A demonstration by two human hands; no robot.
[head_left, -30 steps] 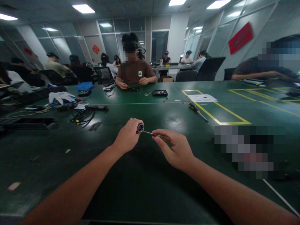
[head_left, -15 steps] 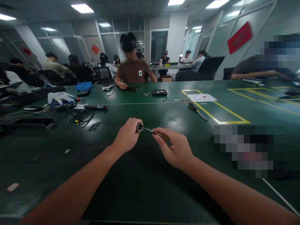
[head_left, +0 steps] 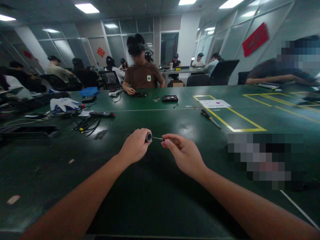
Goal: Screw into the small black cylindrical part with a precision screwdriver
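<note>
My left hand (head_left: pixel 135 145) is closed around a dark cylindrical part (head_left: pixel 148 137), whose round, hollow-looking end faces right. Most of the part is hidden by the palm and fingers. In my right hand (head_left: pixel 188 153) is a small screwdriver (head_left: pixel 172 141) with a reddish see-through handle, gripped between thumb and fingers. Its thin shaft points left, and the tip is at the rim of the round end; whether it touches cannot be told. Both hands are raised over the green table (head_left: pixel 150 206).
A yellow-and-black screwdriver (head_left: pixel 211 118) lies beyond my right hand, near a white sheet (head_left: pixel 215 103). To the left are coiled black cables (head_left: pixel 87 124), a dark tool (head_left: pixel 102 114), white gloves (head_left: pixel 63 104) and a blue basket (head_left: pixel 89 91). A person (head_left: pixel 143 75) sits opposite, handling dark parts.
The screwdriver is now held more level, its shaft less slanted. My left hand has dropped very slightly with the cylindrical part. Things on the table stay in place.
</note>
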